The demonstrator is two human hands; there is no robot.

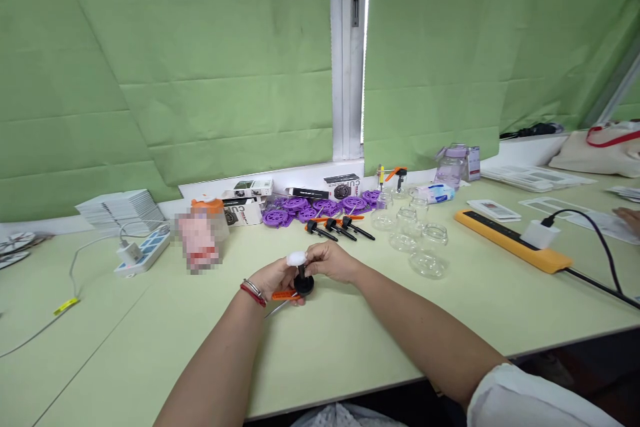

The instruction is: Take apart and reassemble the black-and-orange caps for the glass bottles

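Note:
Both my hands meet over the middle of the pale green table [350, 353]. My left hand [273, 278] is closed on a black pump head [303, 280] with an orange collar and a thin tube that sticks out toward me. A white bandage wraps one fingertip. My right hand [333, 260] pinches the top of the same pump head. Three more black pump heads [337, 229] with orange parts lie just behind my hands, next to several small clear glass jars [420, 243].
Purple plastic discs [320, 207] and small boxes [250, 190] line the window sill. An orange power strip [510, 242] with a white plug lies at right, a white power strip [143, 253] at left. Papers [120, 208] are stacked at far left. Another person's hand [629, 217] shows at the right edge.

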